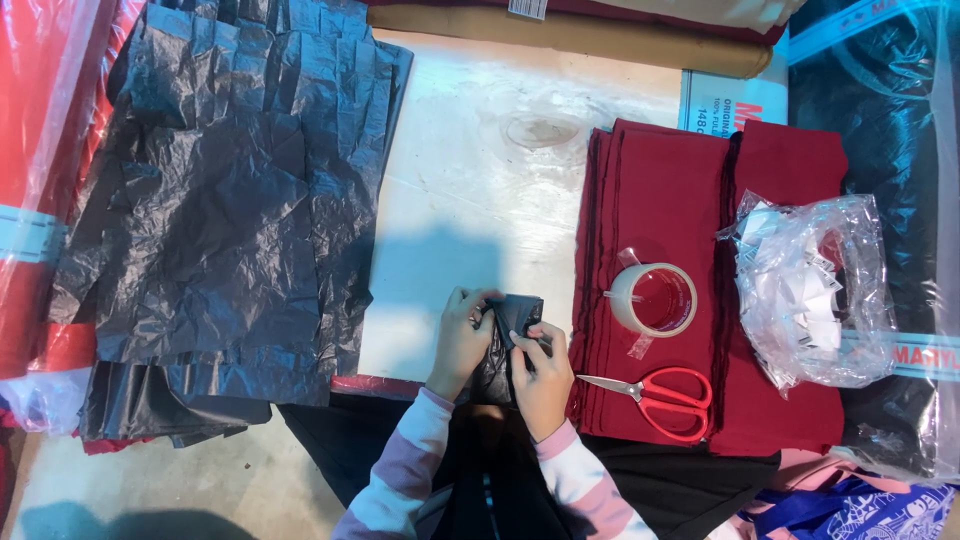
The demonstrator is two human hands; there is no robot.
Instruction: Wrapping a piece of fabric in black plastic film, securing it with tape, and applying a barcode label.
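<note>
Left hand (462,338), right hand (541,372) both gripping small folded black plastic bag (516,318); red-handled scissors (670,398) lying right of grip.

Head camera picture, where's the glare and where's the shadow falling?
Head view: glare streaks the clear plastic sheeting at right and the black plastic bags; a bluish shadow covers the white table above the hands; sharp overall, edges slightly bowed.

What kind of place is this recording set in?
Probably a small packing or garment workshop. A stack of dark plastic bags lies beside folded red cloth, with a tape roll and red scissors on top; both hands fold a small dark bag.
</note>
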